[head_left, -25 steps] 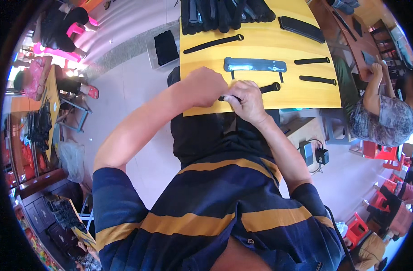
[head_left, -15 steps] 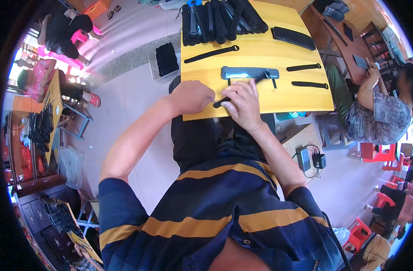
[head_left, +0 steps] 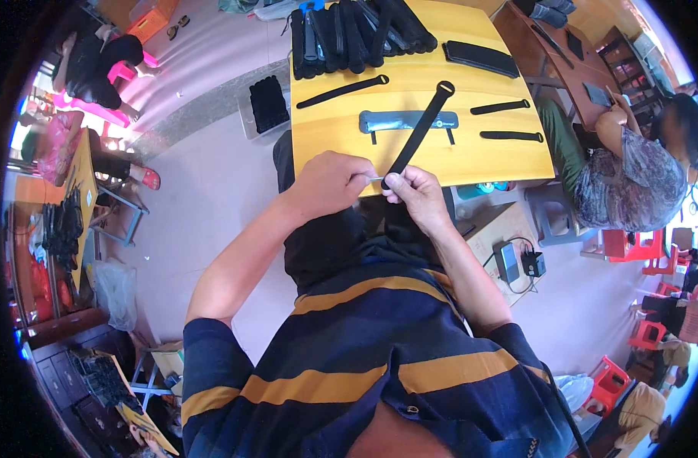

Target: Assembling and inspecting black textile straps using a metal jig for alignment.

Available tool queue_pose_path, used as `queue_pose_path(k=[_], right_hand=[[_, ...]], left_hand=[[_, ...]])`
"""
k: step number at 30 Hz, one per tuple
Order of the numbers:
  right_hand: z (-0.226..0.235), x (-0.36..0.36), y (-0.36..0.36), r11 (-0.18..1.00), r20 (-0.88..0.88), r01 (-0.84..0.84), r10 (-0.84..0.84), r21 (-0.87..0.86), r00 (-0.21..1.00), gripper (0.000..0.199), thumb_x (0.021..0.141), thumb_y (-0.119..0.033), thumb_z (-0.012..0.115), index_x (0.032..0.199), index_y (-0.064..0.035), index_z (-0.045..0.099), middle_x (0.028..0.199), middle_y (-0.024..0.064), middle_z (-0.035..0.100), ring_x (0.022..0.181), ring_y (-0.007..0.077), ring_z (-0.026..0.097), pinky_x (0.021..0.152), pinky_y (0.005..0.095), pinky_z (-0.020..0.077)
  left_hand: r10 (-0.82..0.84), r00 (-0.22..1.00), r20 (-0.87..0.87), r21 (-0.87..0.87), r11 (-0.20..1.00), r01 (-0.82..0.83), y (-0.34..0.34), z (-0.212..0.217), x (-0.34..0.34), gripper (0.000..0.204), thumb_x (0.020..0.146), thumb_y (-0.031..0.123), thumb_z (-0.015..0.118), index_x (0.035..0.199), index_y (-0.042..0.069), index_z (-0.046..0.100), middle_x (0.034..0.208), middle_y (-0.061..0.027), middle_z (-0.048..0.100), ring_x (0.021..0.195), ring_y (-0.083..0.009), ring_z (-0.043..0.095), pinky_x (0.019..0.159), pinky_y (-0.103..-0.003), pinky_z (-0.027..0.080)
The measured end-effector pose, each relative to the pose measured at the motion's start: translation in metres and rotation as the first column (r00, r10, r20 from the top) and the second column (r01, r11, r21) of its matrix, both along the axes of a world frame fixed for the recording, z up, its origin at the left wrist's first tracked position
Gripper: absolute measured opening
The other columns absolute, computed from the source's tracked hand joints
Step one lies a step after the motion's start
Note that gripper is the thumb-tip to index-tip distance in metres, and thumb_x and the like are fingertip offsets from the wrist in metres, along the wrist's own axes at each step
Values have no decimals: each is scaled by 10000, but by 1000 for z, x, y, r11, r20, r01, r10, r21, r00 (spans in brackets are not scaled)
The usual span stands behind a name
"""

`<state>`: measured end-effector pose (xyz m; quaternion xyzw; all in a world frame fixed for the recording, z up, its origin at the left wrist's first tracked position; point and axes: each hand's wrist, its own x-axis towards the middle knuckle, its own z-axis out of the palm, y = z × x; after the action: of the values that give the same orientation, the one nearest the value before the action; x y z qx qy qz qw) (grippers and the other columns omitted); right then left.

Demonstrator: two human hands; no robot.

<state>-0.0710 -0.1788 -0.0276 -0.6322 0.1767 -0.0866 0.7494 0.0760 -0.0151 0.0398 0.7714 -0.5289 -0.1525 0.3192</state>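
Note:
My right hand (head_left: 419,197) pinches the lower end of a black cable strap (head_left: 420,137) at the table's near edge. The strap slants away from me across a grey-blue strip (head_left: 398,121), its ringed end farthest off. My left hand (head_left: 332,179) is closed beside it, with a thin pale tip showing between its fingers toward the strap's end. What that thin thing is I cannot make out. Two short black tabs stick out below the grey-blue strip. More black straps with ring ends lie to the left (head_left: 343,91) and the right (head_left: 500,107) on the yellow table (head_left: 490,164).
Bundled black straps (head_left: 357,38) cover the table's far left, and a black stack (head_left: 480,59) lies far right. A bin of black pieces (head_left: 268,103) stands left of the table. At right, a person (head_left: 631,183) sits near a box holding electronic devices (head_left: 508,263).
My right hand has raised the strap from the table and turned it, so its ring end points away from me. Both hands now meet at its near end.

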Motion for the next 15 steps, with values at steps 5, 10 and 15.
queue_pose_path(k=[5, 10, 15], right_hand=[[5, -3, -8, 997, 49, -64, 66, -41, 997, 173, 1017, -186, 670, 998, -23, 725, 823, -1, 702, 720, 64, 640, 662, 229, 541], [-1, -10, -17, 994, -7, -105, 105, -16, 994, 194, 1016, -210, 672, 1006, -25, 728, 854, 15, 718, 742, 84, 674, 667, 242, 561], [-4, -11, -25, 993, -52, -115, 115, 5, 992, 201, 1015, -220, 675, 1003, -27, 731, 827, 29, 719, 727, 96, 680, 658, 247, 563]], left_hand=[[-44, 999, -3, 40, 998, 44, -2, 14, -7, 141, 902, 116, 600, 921, 88, 737, 795, -166, 696, 780, -364, 690, 693, -435, 538], [-54, 988, 145, 65, 997, 45, -10, 7, -15, 162, 899, 128, 578, 912, 106, 737, 794, -168, 700, 784, -383, 692, 698, -489, 539], [-79, 985, 156, 69, 995, 69, -13, 2, -21, 182, 900, 140, 559, 900, 106, 739, 801, -172, 711, 797, -390, 699, 716, -517, 548]])
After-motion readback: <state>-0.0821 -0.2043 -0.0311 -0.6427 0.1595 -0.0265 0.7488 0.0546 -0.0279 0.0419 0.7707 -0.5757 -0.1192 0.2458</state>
